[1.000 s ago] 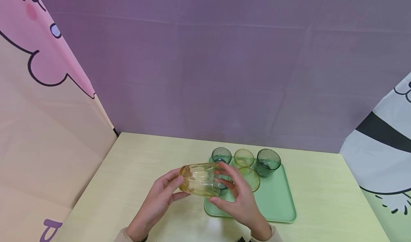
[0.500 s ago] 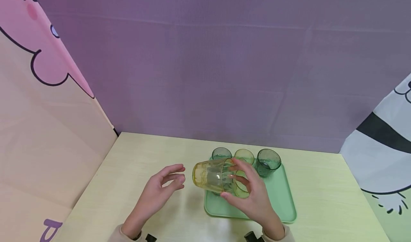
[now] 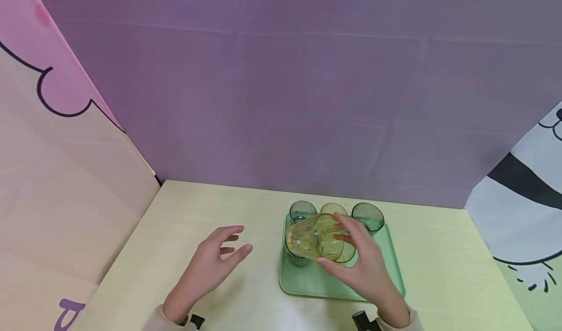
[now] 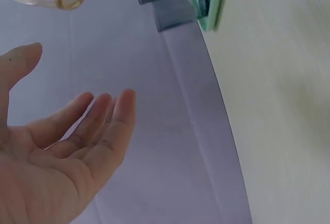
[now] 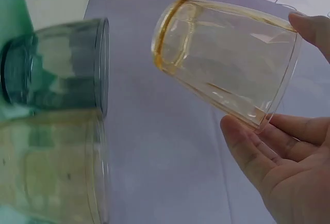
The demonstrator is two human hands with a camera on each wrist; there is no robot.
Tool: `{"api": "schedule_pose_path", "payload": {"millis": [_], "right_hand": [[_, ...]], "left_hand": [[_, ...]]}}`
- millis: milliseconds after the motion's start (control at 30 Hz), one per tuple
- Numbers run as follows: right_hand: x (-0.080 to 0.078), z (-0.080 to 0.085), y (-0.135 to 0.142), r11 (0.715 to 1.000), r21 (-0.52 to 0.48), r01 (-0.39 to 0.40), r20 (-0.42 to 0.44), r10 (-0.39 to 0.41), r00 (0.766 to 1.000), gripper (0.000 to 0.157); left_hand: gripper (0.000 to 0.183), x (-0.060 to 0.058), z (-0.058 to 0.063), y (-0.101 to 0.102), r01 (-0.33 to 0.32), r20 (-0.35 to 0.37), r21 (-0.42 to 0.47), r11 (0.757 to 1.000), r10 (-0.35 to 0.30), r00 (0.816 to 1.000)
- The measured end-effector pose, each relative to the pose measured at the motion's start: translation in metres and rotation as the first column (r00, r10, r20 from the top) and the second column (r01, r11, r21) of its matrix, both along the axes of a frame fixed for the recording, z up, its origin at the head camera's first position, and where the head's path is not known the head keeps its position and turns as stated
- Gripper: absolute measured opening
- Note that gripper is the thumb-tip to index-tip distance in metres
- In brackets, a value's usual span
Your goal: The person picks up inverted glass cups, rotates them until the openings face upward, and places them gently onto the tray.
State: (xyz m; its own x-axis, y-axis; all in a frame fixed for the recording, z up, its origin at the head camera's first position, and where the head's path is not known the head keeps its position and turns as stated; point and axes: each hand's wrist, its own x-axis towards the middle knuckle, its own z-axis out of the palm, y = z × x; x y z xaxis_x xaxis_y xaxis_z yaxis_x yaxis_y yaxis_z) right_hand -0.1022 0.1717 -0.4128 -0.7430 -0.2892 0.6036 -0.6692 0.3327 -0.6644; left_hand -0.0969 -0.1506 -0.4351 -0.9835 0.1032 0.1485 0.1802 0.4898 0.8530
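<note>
My right hand (image 3: pixel 366 267) pinches a clear yellow glass (image 3: pixel 303 238) near its rim, thumb on one side and fingers on the other. The glass lies tilted on its side in the air over the green tray (image 3: pixel 307 286), its base pointing left. In the right wrist view the held yellow glass (image 5: pixel 227 59) is see-through, with a thick amber base. My left hand (image 3: pixel 208 267) hovers over the table left of the tray, fingers loosely bent, holding nothing. The left wrist view shows the left palm (image 4: pixel 51 177) apart from the glass.
On the tray stand dark green glasses (image 3: pixel 369 216) and yellow ones, partly hidden behind the held glass. In the right wrist view a dark green glass (image 5: pixel 62 69) is beside a yellow glass (image 5: pixel 51 167). A purple cloth (image 3: pixel 281 102) hangs behind the table.
My left hand has let go of the yellow glass and drawn back a little to the left. The right hand has carried the glass rightward over the tray.
</note>
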Motion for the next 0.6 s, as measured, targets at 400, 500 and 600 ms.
{"api": "schedule_pose_path", "payload": {"millis": [400, 500, 600], "right_hand": [[-0.001, 0.003, 0.026, 0.978, 0.139, 0.157, -0.072, -0.148, 0.986, 0.091], [0.001, 0.005, 0.031, 0.965, 0.173, 0.198, -0.062, -0.19, 0.98, 0.088], [0.003, 0.005, 0.037, 0.951, 0.205, 0.233, -0.055, -0.227, 0.972, 0.086]], "left_hand": [[0.056, -0.003, -0.005, -0.001, -0.046, -0.14, -0.346, 0.937, -0.003, 0.99], [0.056, -0.002, -0.006, -0.001, -0.052, -0.143, -0.371, 0.927, -0.002, 0.99], [0.055, -0.001, -0.007, -0.001, -0.06, -0.147, -0.384, 0.922, 0.003, 0.989]]}}
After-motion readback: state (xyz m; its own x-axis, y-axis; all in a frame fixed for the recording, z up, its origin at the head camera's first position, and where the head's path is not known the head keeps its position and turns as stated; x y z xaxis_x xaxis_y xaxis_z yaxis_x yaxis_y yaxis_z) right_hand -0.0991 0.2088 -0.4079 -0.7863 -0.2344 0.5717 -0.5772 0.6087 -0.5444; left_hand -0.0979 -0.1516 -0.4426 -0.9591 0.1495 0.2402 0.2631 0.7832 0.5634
